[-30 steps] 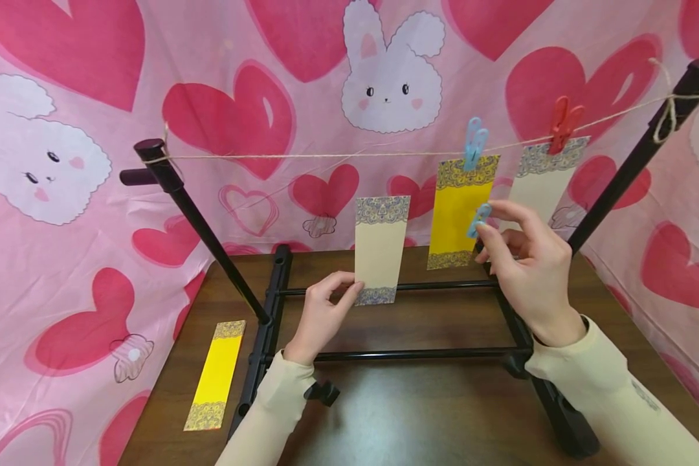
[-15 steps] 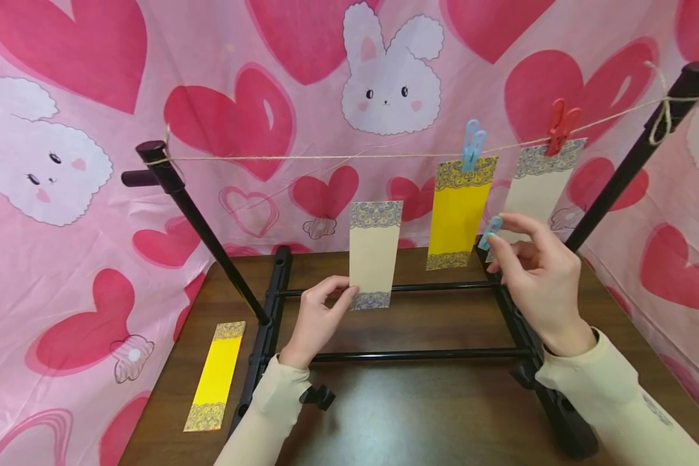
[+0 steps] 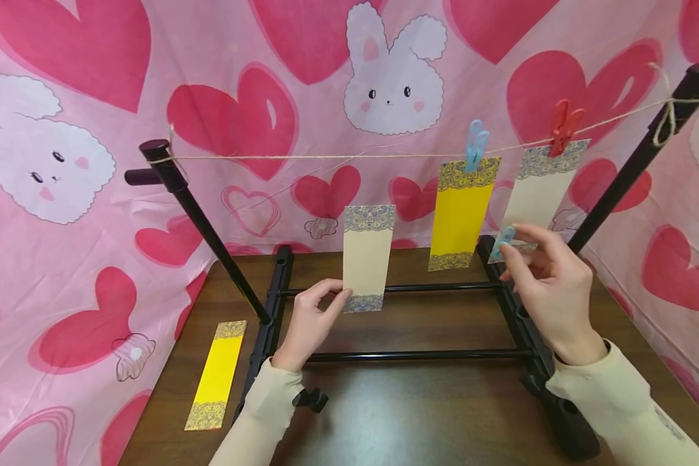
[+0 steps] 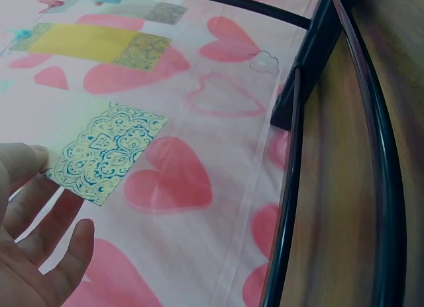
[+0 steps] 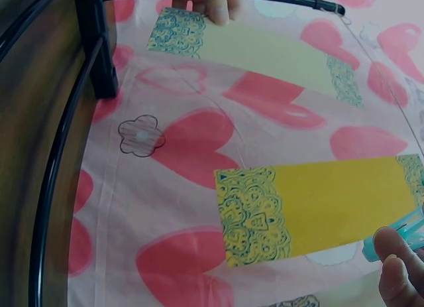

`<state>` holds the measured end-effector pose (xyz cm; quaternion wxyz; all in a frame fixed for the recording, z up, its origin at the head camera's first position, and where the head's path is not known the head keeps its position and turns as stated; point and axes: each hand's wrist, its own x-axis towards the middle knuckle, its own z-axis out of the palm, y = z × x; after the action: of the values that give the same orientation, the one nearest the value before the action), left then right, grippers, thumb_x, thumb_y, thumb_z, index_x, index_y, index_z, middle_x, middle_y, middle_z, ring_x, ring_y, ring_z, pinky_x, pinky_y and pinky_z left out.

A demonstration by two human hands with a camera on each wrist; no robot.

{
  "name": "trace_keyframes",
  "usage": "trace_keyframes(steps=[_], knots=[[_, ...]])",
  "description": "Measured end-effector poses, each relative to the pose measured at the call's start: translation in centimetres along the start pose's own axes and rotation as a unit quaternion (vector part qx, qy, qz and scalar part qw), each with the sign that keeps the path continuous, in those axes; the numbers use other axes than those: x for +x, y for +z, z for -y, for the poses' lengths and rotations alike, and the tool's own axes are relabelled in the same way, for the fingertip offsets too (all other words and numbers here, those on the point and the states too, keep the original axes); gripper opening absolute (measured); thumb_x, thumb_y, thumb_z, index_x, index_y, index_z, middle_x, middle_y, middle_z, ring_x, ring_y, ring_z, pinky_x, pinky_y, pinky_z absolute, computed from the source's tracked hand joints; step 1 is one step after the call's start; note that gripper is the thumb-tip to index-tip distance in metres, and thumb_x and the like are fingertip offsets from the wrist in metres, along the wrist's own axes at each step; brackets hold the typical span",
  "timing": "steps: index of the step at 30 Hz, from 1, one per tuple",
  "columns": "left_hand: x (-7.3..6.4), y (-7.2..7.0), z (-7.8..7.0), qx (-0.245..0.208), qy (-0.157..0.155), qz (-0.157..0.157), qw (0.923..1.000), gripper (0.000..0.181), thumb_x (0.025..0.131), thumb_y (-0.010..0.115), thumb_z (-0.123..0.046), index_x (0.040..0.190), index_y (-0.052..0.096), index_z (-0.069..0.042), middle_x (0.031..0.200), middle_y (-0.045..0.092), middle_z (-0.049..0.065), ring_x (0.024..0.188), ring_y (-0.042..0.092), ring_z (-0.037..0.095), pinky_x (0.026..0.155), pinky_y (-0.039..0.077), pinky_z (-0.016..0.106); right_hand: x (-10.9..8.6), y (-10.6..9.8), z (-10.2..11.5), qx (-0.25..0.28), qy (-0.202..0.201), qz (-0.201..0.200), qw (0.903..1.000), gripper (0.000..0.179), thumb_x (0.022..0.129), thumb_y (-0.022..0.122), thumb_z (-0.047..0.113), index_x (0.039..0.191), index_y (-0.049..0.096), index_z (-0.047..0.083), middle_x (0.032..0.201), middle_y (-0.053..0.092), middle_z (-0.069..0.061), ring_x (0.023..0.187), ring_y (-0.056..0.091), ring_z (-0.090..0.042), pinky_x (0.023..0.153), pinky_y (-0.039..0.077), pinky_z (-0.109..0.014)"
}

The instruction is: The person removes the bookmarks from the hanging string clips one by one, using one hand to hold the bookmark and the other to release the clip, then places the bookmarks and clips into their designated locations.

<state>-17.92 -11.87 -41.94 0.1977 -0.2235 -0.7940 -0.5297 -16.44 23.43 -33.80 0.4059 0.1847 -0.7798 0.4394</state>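
A cream card (image 3: pixel 367 259) with patterned blue-grey bands at both ends stands upright below the string. My left hand (image 3: pixel 316 318) pinches its lower left edge between thumb and fingers; the left wrist view shows the patterned end (image 4: pixel 109 154) beyond the fingertips. My right hand (image 3: pixel 550 294) pinches a light blue clothespin (image 3: pixel 504 243) in front of a hanging cream card (image 3: pixel 538 188). On the string (image 3: pixel 303 156), a yellow card (image 3: pixel 461 213) hangs from another light blue clothespin (image 3: pixel 476 146), and a red clothespin (image 3: pixel 564 129) holds the hanging cream card.
A yellow patterned card (image 3: pixel 216 375) lies on the brown table (image 3: pixel 419 414) at left. The string runs between two black posts (image 3: pixel 210 239) of a frame, whose crossbars (image 3: pixel 413 355) span low over the table. A pink fabric backdrop (image 3: pixel 303 52) with hearts and rabbits rises behind.
My left hand has shifted slightly left and down with the cream card. My right hand has moved right and down with the clothespin, away from the front of the yellow card.
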Motion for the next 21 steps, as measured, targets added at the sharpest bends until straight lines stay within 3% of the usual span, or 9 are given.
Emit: trace_keyframes(steps=[3,10,14,17,21], knots=[[-0.2,-0.2,0.2,-0.001,-0.007,-0.002,1.0,0.01,0.096,0.075,-0.01,0.106,0.077,-0.009,0.101,0.076,0.002,0.088,0.068,0.015,0.075,0.057,0.026,-0.2,-0.3,-0.2,-0.005,0.006,-0.002,1.0,0.05,0.082,0.079,-0.016,0.129,0.069,-0.003,0.089,0.07,0.018,0.059,0.061,0.006,0.055,0.046,-0.007],[-0.6,-0.6,0.3,0.0,-0.02,0.0,0.9998,0.013,0.096,0.076,-0.012,0.108,0.077,-0.008,0.103,0.077,0.003,0.09,0.068,0.016,0.075,0.059,0.026,-0.5,-1.0,-0.8,-0.006,0.015,-0.003,0.9999,0.05,0.08,0.078,-0.018,0.127,0.068,-0.006,0.07,0.068,0.0,0.054,0.058,0.003,0.054,0.045,-0.007],[-0.6,-0.9,0.5,0.012,-0.012,-0.003,0.9999,0.012,0.096,0.076,-0.013,0.107,0.078,-0.008,0.103,0.077,0.003,0.09,0.069,0.017,0.079,0.058,0.028,-0.8,-1.4,-1.1,-0.009,0.013,-0.002,0.9999,0.049,0.081,0.077,-0.018,0.127,0.067,-0.006,0.077,0.069,0.012,0.056,0.059,0.007,0.055,0.045,-0.007],[-0.7,-1.2,0.6,0.017,-0.009,-0.004,0.9998,0.012,0.096,0.076,-0.013,0.107,0.078,-0.009,0.103,0.077,0.002,0.091,0.069,0.016,0.08,0.058,0.029,-1.0,-1.6,-1.4,-0.009,0.011,-0.004,0.9999,0.048,0.082,0.077,-0.017,0.128,0.067,-0.007,0.091,0.069,0.022,0.059,0.06,0.01,0.053,0.043,-0.006],[-0.8,-1.6,0.6,0.022,-0.015,-0.001,0.9996,0.012,0.096,0.076,-0.012,0.107,0.077,-0.009,0.104,0.077,0.002,0.091,0.069,0.016,0.078,0.059,0.031,-1.2,-2.0,-1.8,-0.016,0.016,-0.008,0.9997,0.046,0.084,0.076,-0.014,0.128,0.067,-0.007,0.106,0.068,0.02,0.062,0.061,0.013,0.055,0.043,-0.005]])
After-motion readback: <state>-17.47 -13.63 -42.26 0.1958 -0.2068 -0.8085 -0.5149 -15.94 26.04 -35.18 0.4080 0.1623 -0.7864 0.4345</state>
